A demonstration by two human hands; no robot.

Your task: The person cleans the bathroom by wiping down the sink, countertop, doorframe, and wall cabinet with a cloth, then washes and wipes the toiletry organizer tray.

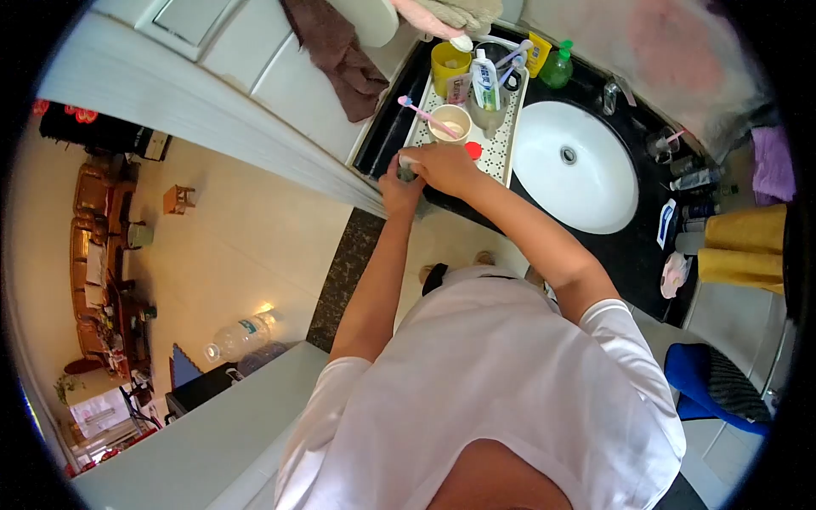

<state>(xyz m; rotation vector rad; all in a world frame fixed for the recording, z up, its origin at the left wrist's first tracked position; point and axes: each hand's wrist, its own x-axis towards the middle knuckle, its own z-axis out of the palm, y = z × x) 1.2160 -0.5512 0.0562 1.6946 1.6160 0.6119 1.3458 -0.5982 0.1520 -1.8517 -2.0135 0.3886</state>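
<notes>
My left hand (pixel 399 189) and my right hand (pixel 448 168) meet at the near left corner of the black counter. Closed around a small greenish, see-through object (pixel 406 173), my left hand holds it low at the counter's edge. The fingers of my right hand are closed over its top, where a bit of something white (pixel 407 161) shows; its kind is unclear. Just beyond my right hand, a white perforated tray (pixel 501 166) carries a pale cup (pixel 450 124) with a pink toothbrush (pixel 421 112) leaning in it. A round red lid (pixel 473 150) lies by my right wrist.
Also on the tray are a yellow cup (pixel 450 64) and a toothpaste tube (pixel 485 81) standing in a cup. A white sink (pixel 575 183) is set into the counter, near a green pump bottle (pixel 558 66) and a faucet (pixel 612 96). A brown towel (pixel 336 59) hangs left.
</notes>
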